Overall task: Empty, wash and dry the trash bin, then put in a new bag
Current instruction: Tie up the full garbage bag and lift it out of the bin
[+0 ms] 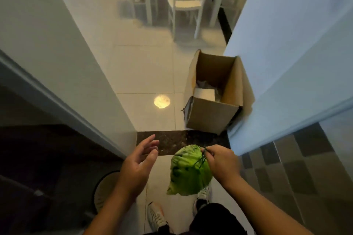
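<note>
1. The right hand pinches the dark drawstring of a full green trash bag, fingers curled tight around the cord at the top of the bag.
2. The bag hangs below that hand, clear of the floor, bulging and gathered shut at the neck, right above the person's right shoe.
3. The left hand is out in front, palm turned inward, fingers straight and spread a little, holding nothing; it sits just left of the bag without touching it.
4. Down at the lower left, the round trash bin stands on the floor, its dark rim partly hidden behind the left forearm. Whether anything is inside, I cannot tell.
5. Ahead, a dark stone threshold crosses the doorway between a white wall on the left and a white door on the right.
6. Past the threshold, an open cardboard box stands on pale floor tiles against the door edge, with white packaging inside.
7. Further off, blurred, a white chair stands by a white table.
</note>
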